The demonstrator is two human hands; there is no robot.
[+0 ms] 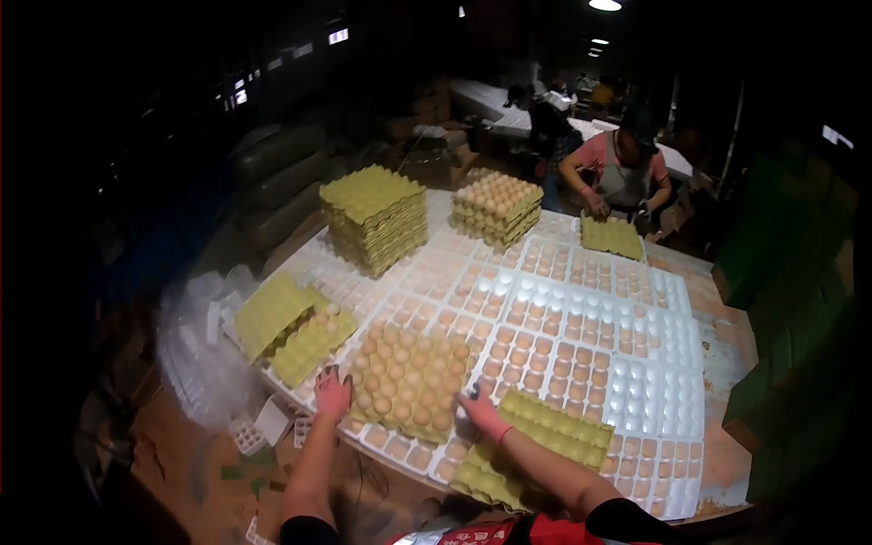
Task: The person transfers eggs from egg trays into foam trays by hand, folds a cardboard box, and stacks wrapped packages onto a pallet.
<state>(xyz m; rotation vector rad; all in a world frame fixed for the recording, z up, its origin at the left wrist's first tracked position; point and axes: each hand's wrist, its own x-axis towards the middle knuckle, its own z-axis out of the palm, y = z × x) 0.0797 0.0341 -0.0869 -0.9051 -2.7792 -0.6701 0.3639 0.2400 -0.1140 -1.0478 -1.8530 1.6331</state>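
Touching the left edge of a yellow egg tray [409,377] with the left hand [333,395], thumb toward the tray and fingers pointing away from the body. Touching the right edge of the same tray with the right hand [483,413], fingertips turned in toward it. Impossible to tell for either hand whether clamped on the rim or only set against it. Filled with brown eggs in rows, lying between the two hands, over white egg packs [581,372] spread across the bench [727,400].

Just beside the right hand and partly under the right forearm, a ridged yellow tray [554,422]. To the right of the right hand, packs holding eggs, then a run of shiny white cells. Just beyond the left hand, on its left, a tilted yellow tray [272,313], leaning over a lower tray [304,354] with a few eggs at its far end. Farther out from the left hand, a tall stack of yellow trays [391,218]. Straight out from the right hand, a shorter stack topped with eggs [498,204]. Well apart from the right hand, at the far end, a co-worker [627,168] with both hands close to another yellow tray [611,238].

To the left of the left hand, clear plastic film [200,363].
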